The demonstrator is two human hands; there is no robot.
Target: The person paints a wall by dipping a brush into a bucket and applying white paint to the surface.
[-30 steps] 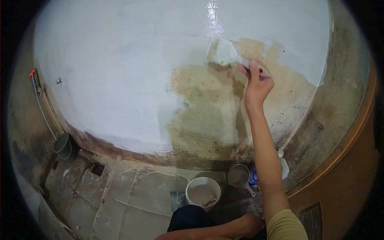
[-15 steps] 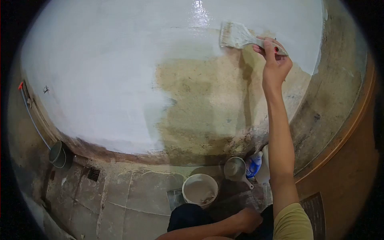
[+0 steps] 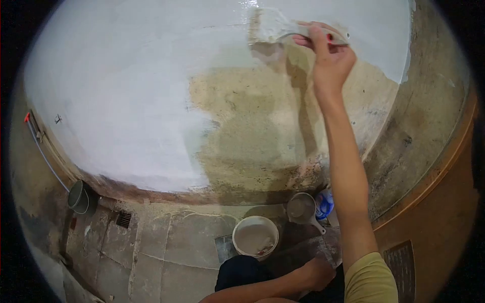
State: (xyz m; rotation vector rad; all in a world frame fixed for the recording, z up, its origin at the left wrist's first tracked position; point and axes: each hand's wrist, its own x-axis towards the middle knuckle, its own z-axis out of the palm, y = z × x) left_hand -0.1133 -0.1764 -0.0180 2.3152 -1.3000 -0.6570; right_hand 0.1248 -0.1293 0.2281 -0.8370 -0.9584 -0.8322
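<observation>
My right hand (image 3: 328, 50) is raised, its fingers wrapped round the handle of a wide paintbrush (image 3: 273, 25) smeared with white paint. The bristles point left and rest against the wall (image 3: 111, 91), at the upper border of a bare yellowish-brown patch (image 3: 242, 116). White paint covers the wall above and to the left of that patch. Low in the view, my left hand (image 3: 317, 274) lies by my knees, its fingers curled and partly hidden, so what it may hold does not show. Just beyond it stands a white bucket (image 3: 256, 221) with pale liquid inside.
A dipper with a handle (image 3: 301, 207) and a blue-labelled bottle (image 3: 325, 203) stand at the wall's foot. Farther left are a dark bucket (image 3: 80, 197), a floor drain (image 3: 124, 219) and a blue stick with a red end (image 3: 45, 156). A brown panel (image 3: 429, 222) borders the right.
My right hand has carried the paintbrush left and slightly upward along the wall. My left hand stays by my knees. The view has shifted slightly.
</observation>
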